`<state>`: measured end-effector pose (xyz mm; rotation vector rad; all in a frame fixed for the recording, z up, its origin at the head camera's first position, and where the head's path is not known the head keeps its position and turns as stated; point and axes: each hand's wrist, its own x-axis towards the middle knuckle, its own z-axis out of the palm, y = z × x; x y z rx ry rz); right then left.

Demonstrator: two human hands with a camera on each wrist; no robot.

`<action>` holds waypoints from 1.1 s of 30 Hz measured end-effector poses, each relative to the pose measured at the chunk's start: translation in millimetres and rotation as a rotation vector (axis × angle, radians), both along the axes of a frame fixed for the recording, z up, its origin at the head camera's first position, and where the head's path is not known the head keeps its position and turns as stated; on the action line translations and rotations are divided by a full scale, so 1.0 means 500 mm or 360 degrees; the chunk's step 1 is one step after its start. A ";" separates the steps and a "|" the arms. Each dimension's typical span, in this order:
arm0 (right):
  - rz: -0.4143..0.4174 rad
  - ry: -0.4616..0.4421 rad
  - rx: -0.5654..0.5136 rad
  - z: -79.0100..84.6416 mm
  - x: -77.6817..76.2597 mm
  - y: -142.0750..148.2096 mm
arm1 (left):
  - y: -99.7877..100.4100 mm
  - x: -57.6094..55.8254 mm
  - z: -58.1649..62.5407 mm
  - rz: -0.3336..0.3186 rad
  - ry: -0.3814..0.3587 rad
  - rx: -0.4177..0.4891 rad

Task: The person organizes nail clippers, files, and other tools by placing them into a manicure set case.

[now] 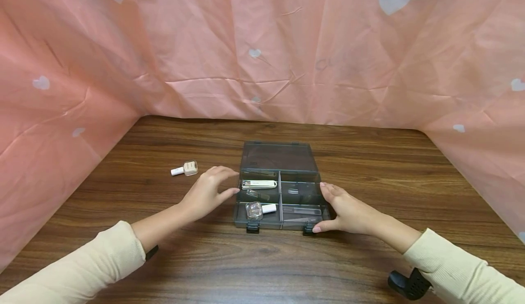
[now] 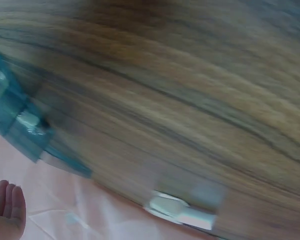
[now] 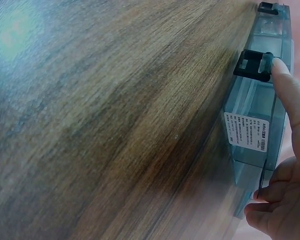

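A smoky clear plastic organizer box (image 1: pixel 266 224) lies on the table, its lid (image 1: pixel 279 156) folded back behind it. My right hand (image 1: pixel 346 208) holds the box's right front corner, thumb at the front latch (image 3: pixel 255 65) and fingers along the side wall. Close to the left wall is my left hand (image 1: pixel 205 192), fingers loosely extended and nothing held. Inside the box sit a white nail clipper (image 1: pixel 259 184), a nail polish bottle (image 1: pixel 254 210) with a white cap, and slim flat tools (image 1: pixel 301 211) in the right front compartment.
Another nail polish bottle (image 1: pixel 190 167), beige with a white cap, lies on its side left of the box. Pink cloth (image 1: pixel 262 58) with white hearts hangs around the wooden table (image 1: pixel 369 158). A printed label (image 3: pixel 247 131) marks the box's front.
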<state>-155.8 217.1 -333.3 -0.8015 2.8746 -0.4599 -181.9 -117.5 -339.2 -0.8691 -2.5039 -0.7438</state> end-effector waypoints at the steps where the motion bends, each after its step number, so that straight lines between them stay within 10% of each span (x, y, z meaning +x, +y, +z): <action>1: 0.0000 0.0000 -0.0002 0.000 0.000 0.000 | -0.005 -0.002 -0.002 0.0015 -0.0001 0.0007; 33: 0.0010 -0.0023 0.0008 0.003 0.001 -0.004 | -0.163 -0.070 -0.036 0.0275 -0.0009 -0.0041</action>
